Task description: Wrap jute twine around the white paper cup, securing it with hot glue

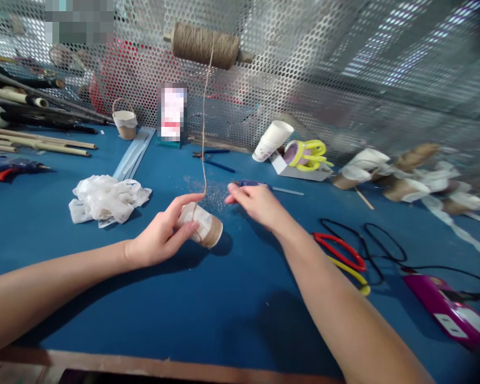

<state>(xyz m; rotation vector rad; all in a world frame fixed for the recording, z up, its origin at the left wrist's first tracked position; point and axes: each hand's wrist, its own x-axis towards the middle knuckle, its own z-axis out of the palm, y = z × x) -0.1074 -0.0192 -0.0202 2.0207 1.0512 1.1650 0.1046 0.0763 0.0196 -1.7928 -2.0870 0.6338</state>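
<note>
My left hand (164,232) holds a white paper cup (202,218) on its side, low over the blue table, thumb and fingers around it. Brown twine wraps a band of the cup near its right end. A strand of twine (204,122) rises from the cup to a large twine spool (204,45) on the mesh wall. My right hand (256,202) is to the right of the cup, fingers pinched together; what they hold, if anything, cannot be made out. Just behind it is a blue tool, apparently a glue gun (252,183), with a translucent stick (288,191) extending right.
Crumpled white plastic (108,200) lies left, near a small handled basket (125,125). Pliers (214,160), stacked paper cups (272,140) and a white box (300,170) stand behind. Right are twine-wrapped cups (406,189), black cable and a magenta device (448,306). A blue-red tool (12,168) lies far left.
</note>
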